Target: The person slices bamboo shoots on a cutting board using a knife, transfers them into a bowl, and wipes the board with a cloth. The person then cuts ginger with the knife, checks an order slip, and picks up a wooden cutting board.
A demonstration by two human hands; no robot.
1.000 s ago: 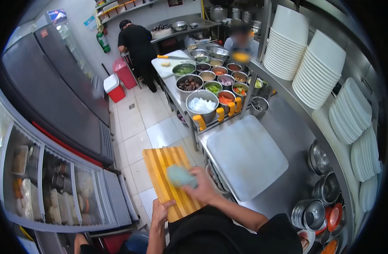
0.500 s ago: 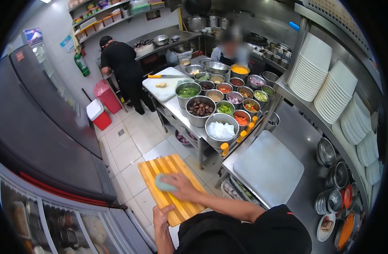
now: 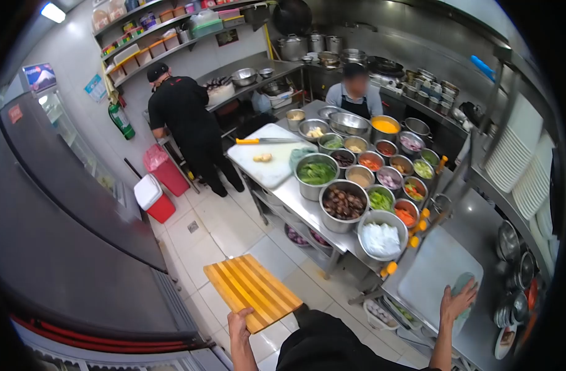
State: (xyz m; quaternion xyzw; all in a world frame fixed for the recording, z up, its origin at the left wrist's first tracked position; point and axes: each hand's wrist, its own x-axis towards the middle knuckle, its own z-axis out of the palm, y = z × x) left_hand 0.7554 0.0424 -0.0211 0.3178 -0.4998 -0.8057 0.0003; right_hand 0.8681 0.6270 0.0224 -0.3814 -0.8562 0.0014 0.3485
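Observation:
My left hand (image 3: 239, 326) grips the near left corner of a striped wooden board (image 3: 253, 289), its thumb on top. The board is held tilted above the floor, with nothing on it. Over at the right, my right hand (image 3: 458, 303) has its fingers spread on a green cloth (image 3: 463, 285). The cloth lies at the right edge of a large white cutting board (image 3: 434, 272) on the steel counter (image 3: 480, 238).
A steel table (image 3: 304, 207) bears several metal containers, a white board (image 3: 276, 170) and a yellow-handled knife (image 3: 267, 141). One person (image 3: 187, 117) stands by the back counter; another (image 3: 356, 96) is behind the table. Dark fridges (image 3: 66, 204) line the left. Stacked plates (image 3: 511, 154) are at right.
My right hand has moved from the wooden board to the white board at the right, taking the cloth along. My left hand still holds the wooden board. The view has shifted.

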